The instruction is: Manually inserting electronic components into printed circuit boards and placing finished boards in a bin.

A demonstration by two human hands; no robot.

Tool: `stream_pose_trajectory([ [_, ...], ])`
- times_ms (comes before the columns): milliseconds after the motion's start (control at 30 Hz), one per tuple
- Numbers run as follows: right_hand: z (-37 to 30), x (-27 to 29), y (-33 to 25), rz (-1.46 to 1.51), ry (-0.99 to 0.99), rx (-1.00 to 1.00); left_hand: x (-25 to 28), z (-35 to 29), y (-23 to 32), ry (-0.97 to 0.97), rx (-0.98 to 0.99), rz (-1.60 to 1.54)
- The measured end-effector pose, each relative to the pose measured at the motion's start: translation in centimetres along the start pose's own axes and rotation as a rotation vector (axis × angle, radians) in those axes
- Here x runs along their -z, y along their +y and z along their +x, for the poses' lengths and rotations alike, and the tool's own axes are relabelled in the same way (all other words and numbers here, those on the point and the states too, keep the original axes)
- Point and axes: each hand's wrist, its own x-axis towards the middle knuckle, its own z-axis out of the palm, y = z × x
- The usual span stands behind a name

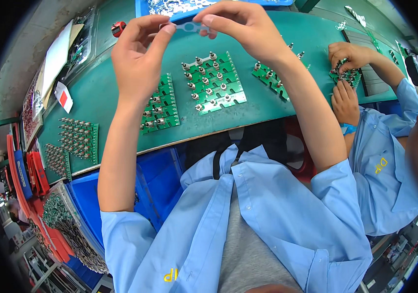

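My left hand [138, 53] and my right hand [235, 27] are raised above the green bench, and together they pinch a small pale, flat metal piece [189, 27] by its two ends. Below them on the green mat [101, 93] lies a green circuit board with several silver toggle switches [213, 83]. A second such board [160, 107] lies under my left wrist, and a third [270, 75] shows beside my right forearm.
A co-worker in a light blue shirt sits at my right, hands [348, 73] on another green board. More switch boards [79, 136] lie at the left. A blue bin of small metal parts [170, 6] stands at the back. Blue and red bins [33, 171] stand lower left.
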Motion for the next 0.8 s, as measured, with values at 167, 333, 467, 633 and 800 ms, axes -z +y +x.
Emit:
stream_pose_trajectory([
  [167, -0.9, 3.5, 3.2, -0.070, -0.011, -0.063, 1.8, -1.8, -1.2, -0.147, -0.181, 0.152],
  [333, -2.3, 2.6, 3.1, -0.144, -0.061, -0.094, 1.4, -2.2, -1.8, -0.205, -0.313, 0.281],
  [467, -3.5, 1.5, 1.2, -0.203, -0.101, -0.092, 1.1, -1.7, -1.4, -0.221, -0.409, 0.397],
  [633, -4.6, -0.6, -2.3, -0.290, -0.138, -0.066, 0.4, -1.6, -1.2, -0.347, -0.364, 0.303],
  [800, -4.4, -1.8, -3.5, -0.364, -0.175, -0.045, -0.5, -3.0, -3.7, -0.325, 0.173, -0.523],
])
